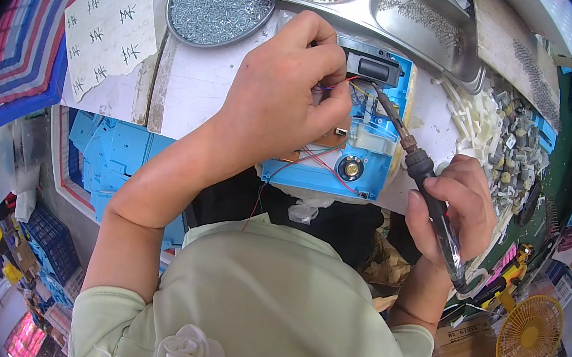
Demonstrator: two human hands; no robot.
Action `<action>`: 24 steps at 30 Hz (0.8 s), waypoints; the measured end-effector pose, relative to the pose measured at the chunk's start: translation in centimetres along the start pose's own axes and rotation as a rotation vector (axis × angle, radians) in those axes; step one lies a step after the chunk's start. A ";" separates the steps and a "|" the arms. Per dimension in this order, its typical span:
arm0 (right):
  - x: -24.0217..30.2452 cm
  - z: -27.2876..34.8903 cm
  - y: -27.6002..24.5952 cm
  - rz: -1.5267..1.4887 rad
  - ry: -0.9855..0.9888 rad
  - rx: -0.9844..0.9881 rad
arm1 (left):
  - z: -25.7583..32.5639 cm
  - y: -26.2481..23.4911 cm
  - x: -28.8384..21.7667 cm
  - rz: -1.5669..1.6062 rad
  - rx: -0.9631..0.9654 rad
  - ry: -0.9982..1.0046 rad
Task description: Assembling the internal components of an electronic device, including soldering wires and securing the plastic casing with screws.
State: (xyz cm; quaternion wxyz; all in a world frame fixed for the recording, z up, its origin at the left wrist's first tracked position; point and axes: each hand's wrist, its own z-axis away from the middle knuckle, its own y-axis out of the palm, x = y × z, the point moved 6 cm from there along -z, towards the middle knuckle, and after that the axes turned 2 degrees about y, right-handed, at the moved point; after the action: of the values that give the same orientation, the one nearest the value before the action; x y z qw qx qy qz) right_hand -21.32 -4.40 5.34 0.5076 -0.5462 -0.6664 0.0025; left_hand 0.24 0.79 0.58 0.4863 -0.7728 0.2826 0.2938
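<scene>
Where iron overhangs casing: soldering wires, I judge; next needs steadiness.
Left hand: fingers curled over casing, grip unclear.
Right hand: fingers closed around iron.

The casing on the worktop was a bright sky blue, with thin red wires crossing it and a speaker in gold and black. I saw black on the handle of the soldering iron and dull brown along its barrel. The worktop was whitish, the tray silver, the round dish grey, its screws silvery. Black marks dotted an off-white paper; the cloth past it ran in blue, red and grey stripes. The shirt was pale green with a cream rosette, the fan yellow.
</scene>
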 end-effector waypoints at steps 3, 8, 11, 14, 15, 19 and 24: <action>0.1 -0.2 -0.1 0.006 0.004 0.013 | -0.1 -0.1 0.0 -0.006 0.008 0.005; 0.2 -0.2 -0.1 0.000 0.001 0.014 | -0.2 -0.1 0.0 -0.008 0.024 -0.010; 0.3 -0.4 -0.2 0.003 -0.008 0.016 | -0.4 -0.1 0.1 0.004 0.050 -0.003; 0.1 -0.5 -0.2 -0.007 -0.013 0.019 | -0.6 -0.2 0.4 0.049 0.106 -0.029; 0.1 -0.4 -0.1 -0.009 -0.014 0.020 | -0.6 -0.3 0.5 0.068 0.127 -0.044; 0.0 -0.4 0.0 -0.011 -0.005 0.029 | -0.7 -0.5 0.9 0.123 0.120 -0.056; -0.5 -0.9 0.4 0.005 0.003 0.048 | -0.4 -0.1 0.2 0.014 0.046 -0.028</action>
State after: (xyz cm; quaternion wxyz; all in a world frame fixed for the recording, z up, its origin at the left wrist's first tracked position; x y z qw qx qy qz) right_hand -20.48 -5.13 5.25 0.5215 -0.5354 -0.6642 0.0191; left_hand 0.54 0.41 0.65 0.5059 -0.7553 0.2877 0.3015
